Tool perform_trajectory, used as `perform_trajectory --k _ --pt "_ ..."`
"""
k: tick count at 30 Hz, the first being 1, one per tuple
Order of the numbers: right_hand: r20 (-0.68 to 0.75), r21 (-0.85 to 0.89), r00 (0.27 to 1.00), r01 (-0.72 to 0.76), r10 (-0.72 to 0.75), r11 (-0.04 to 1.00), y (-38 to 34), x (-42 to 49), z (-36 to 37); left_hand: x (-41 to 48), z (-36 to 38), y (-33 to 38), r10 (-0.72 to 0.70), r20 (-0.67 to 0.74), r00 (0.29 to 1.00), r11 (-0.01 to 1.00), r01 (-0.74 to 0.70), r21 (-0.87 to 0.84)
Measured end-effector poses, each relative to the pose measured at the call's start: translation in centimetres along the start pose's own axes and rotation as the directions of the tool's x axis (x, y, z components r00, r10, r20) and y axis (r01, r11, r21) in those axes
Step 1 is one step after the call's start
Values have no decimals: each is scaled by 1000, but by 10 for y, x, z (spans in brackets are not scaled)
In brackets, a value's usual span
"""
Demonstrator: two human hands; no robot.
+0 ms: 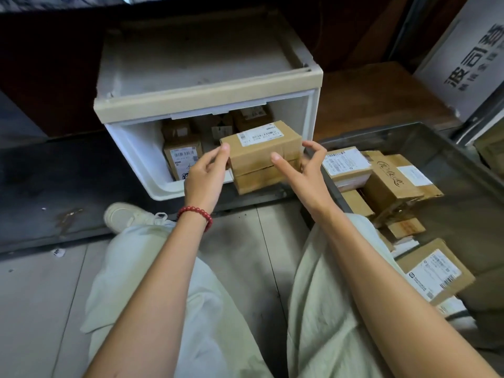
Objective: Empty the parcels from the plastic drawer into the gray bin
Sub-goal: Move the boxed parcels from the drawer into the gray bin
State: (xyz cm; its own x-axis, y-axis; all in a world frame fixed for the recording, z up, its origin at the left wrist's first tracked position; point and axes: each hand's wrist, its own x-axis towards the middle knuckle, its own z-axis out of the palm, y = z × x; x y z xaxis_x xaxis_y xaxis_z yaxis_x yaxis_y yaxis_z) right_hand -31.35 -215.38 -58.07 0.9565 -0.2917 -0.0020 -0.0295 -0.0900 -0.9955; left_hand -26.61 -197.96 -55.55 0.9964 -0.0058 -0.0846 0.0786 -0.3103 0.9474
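Shoe: one pale shoe on the floor, below the left corner of the plastic drawer.
Hands: two. The left hand has a red bead bracelet at the wrist; both hands are at the drawer's open front.
Left hand: thumb and fingers pinch the left end of the held stack.
Held stack: two brown boxes, between the hands at the drawer's front lip. The upper parcel has a white barcode label; the lower parcel lies under it.
Right hand: thumb on the stack's front face, fingers curled round its right end — gripping.
Inside the drawer: at least four more parcels, behind and left of the stack.
Gray bin: one, just right of the drawer, with at least six binned parcels lying jumbled in it.
Floor: gray tiles in front of the drawer, with brown wood to its right.
Room: a white board with dark printed characters leans beyond the bin.
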Motion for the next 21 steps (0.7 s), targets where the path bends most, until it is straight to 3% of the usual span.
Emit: perform_trajectory --k 8,14,17,21 --pt "-6 0 999 -46 46 999 0 3 -5 -1 1 -3 56 -8 998 998 -56 26" --pt "-103 -127 990 -112 100 985 0 3 -5 -7 2 -3 122 127 984 989 -111 -95" --pt "-184 -136 981 -85 59 987 -3 1 -7 -10 8 3 143 194 971 984 -118 -137" --pt "-252 -175 961 71 -114 982 -8 -4 -23 -10 27 11 136 251 958 986 -105 -130"
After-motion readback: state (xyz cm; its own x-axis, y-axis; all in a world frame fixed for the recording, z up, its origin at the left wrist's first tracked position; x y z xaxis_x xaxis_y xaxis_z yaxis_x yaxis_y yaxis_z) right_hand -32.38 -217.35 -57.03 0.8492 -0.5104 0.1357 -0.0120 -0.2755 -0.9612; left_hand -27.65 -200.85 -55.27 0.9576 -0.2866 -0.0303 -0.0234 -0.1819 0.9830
